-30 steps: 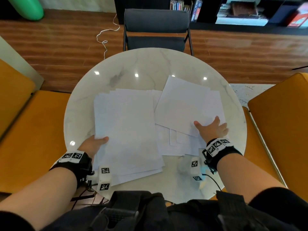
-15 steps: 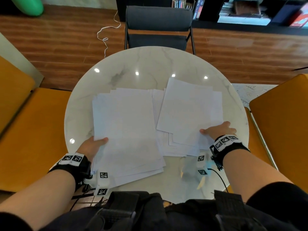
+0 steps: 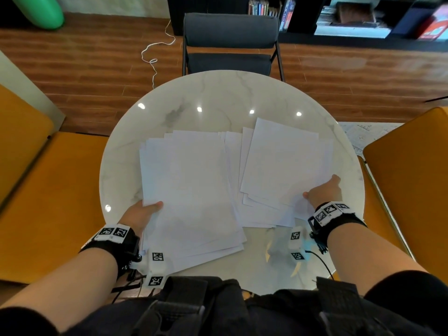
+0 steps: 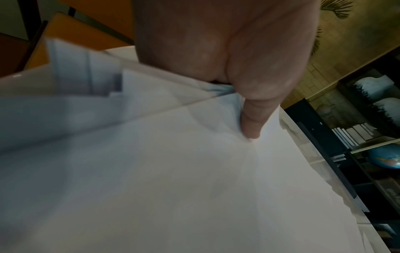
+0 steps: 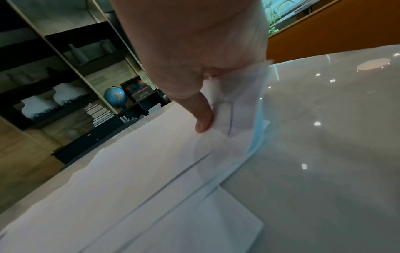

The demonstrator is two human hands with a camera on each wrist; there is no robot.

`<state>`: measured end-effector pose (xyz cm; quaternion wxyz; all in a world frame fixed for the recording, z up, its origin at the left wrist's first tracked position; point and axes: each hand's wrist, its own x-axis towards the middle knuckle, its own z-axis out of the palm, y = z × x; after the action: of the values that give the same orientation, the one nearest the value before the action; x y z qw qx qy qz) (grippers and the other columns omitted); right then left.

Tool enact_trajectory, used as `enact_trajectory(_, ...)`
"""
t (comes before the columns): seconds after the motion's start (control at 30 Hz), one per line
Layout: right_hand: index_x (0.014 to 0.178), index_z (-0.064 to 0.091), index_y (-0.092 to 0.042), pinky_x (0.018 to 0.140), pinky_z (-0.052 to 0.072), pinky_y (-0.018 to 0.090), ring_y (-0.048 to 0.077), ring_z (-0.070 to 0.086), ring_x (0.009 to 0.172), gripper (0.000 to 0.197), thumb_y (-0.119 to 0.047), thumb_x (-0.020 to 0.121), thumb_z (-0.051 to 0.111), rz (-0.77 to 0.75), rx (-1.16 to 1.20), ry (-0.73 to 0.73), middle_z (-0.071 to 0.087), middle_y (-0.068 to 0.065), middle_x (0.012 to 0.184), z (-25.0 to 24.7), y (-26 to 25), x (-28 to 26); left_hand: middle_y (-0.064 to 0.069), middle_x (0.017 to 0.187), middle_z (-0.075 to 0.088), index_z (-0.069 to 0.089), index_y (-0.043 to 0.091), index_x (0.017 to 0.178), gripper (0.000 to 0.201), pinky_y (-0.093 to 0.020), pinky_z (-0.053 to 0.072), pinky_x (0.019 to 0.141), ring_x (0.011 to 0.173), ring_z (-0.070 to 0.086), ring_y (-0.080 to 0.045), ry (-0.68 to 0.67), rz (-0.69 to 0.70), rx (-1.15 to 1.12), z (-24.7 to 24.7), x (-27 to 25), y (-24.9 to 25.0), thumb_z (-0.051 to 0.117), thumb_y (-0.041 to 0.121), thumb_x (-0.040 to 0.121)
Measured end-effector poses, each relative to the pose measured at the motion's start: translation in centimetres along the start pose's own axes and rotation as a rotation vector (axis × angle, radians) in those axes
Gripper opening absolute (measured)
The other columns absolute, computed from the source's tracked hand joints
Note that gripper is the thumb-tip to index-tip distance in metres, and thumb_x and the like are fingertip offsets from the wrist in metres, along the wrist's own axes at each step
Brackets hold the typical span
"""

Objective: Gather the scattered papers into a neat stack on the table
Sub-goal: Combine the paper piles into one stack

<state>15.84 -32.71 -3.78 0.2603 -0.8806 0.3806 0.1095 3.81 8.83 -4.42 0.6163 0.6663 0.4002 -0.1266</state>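
Two loose piles of white paper lie on the round marble table (image 3: 218, 98). The left pile (image 3: 191, 190) is fanned, its near corner hanging past the table's front edge. My left hand (image 3: 143, 212) grips its left edge, thumb (image 4: 251, 119) on top and fingers hidden beneath the sheets (image 4: 151, 171). The right pile (image 3: 283, 166) overlaps the left one's inner edge. My right hand (image 3: 322, 192) pinches that pile's near right corner, thumb (image 5: 202, 118) on top of the sheets (image 5: 151, 171), fingers under them.
A dark grey chair (image 3: 230, 42) stands at the table's far side. Orange seats flank the table at left (image 3: 48, 190) and right (image 3: 407, 178). A white cord (image 3: 155, 54) lies on the wooden floor. Bare marble (image 5: 324, 154) shows right of the papers.
My right hand has slid from lying flat on the right pile to its near right corner and taken hold. The top sheet turned more upright. My left hand kept its hold.
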Motion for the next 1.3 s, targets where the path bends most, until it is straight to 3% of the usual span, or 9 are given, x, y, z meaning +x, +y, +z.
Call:
enact_trajectory(0.13,0.123,0.051,0.003,0.086,0.043,0.035,0.039,0.055,0.115,0.037,-0.006,0.088,0.055,-0.08,-0.106,-0.009,0.056,0.025,0.127,-0.4,1.1,0.1,-0.015,0.128,0.06,0.05,0.007,0.133,0.05,-0.05,0.039,0.108,0.118,0.056,-0.036,-0.025,0.002,-0.013,0.0,0.1,0.0,0.066,0.019,0.087)
enact_trajectory(0.3,0.112,0.055,0.003,0.078,0.041,0.035,0.033,0.052,0.088,0.028,-0.007,0.086,0.053,-0.15,0.08,-0.016,0.062,0.026,0.114,-0.9,1.7,-0.8,-0.013,0.123,0.065,0.056,0.018,0.125,0.054,-0.052,0.043,0.104,0.111,0.061,-0.035,-0.051,-0.005,0.018,-0.7,1.5,-1.0,0.073,0.033,0.076)
enact_trajectory(0.53,0.132,0.052,-0.003,0.098,0.041,0.036,0.04,0.052,0.121,0.044,-0.004,0.089,0.06,-0.154,0.608,-0.181,0.054,0.023,0.133,-3.1,1.6,-3.0,-0.015,0.124,0.064,0.055,0.013,0.125,0.044,-0.051,0.042,0.105,0.112,0.061,-0.034,-0.095,-0.01,-0.01,-0.8,1.7,-0.8,0.069,0.021,0.084)
enact_trajectory(0.63,0.132,0.052,-0.001,0.089,0.046,0.017,0.029,0.058,0.107,0.039,0.001,0.092,0.052,-0.015,0.977,-0.392,0.057,0.018,0.128,-3.4,0.5,-4.4,-0.016,0.122,0.064,0.055,0.015,0.121,0.038,-0.051,0.043,0.105,0.113,0.06,-0.035,-0.095,-0.011,-0.037,-0.7,1.3,-0.4,0.067,0.018,0.085)
enact_trajectory(0.8,0.134,0.046,0.001,0.081,0.058,0.037,0.033,0.064,0.095,0.054,0.018,0.083,0.041,-0.096,0.873,-0.674,0.063,0.02,0.118,-1.1,-1.0,-6.3,-0.015,0.129,0.061,0.054,0.022,0.118,0.036,-0.051,0.041,0.107,0.116,0.059,-0.035,-0.11,0.001,-0.068,-0.7,1.3,-0.3,0.065,0.031,0.084)
enact_trajectory(1.03,0.124,0.054,0.002,0.087,0.051,0.043,0.038,0.063,0.098,0.05,0.021,0.079,0.047,-0.185,0.553,-0.934,0.066,0.022,0.109,3.2,-2.4,-11.0,-0.008,0.126,0.061,0.046,0.023,0.135,0.101,-0.051,0.039,0.107,0.116,0.056,-0.034,-0.041,-0.152,-0.143,-0.9,0.9,0.5,0.063,0.081,0.054)
enact_trajectory(1.1,0.122,0.057,-0.006,0.088,0.052,0.042,0.035,0.065,0.1,0.049,0.018,0.08,0.053,-0.253,0.488,-1.003,0.068,0.018,0.111,4.4,-3.1,-12.4,-0.009,0.124,0.061,0.045,0.023,0.133,0.081,-0.05,0.04,0.107,0.116,0.057,-0.034,-0.084,-0.105,-0.125,-0.9,0.5,0.7,0.062,0.071,0.07)
enact_trajectory(1.2,0.123,0.057,-0.015,0.073,0.048,0.03,0.023,0.064,0.09,0.043,-0.002,0.083,0.065,-0.36,0.387,-0.917,0.069,0.007,0.101,5.1,-3.9,-13.5,-0.011,0.124,0.063,0.05,0.014,0.13,0.055,-0.049,0.043,0.105,0.113,0.06,-0.031,-0.157,-0.008,-0.086,-1.0,0.5,0.5,0.064,0.043,0.085)
enact_trajectory(1.3,0.117,0.062,-0.016,0.08,0.046,0.029,0.021,0.06,0.094,0.032,-0.023,0.086,0.066,-0.43,0.31,-0.533,0.065,0.002,0.1,4.8,-3.6,-12.6,-0.015,0.122,0.066,0.056,0.008,0.125,0.051,-0.049,0.046,0.103,0.109,0.063,-0.032,-0.196,0.013,-0.047,-1.1,0.8,0.0,0.07,0.032,0.083)
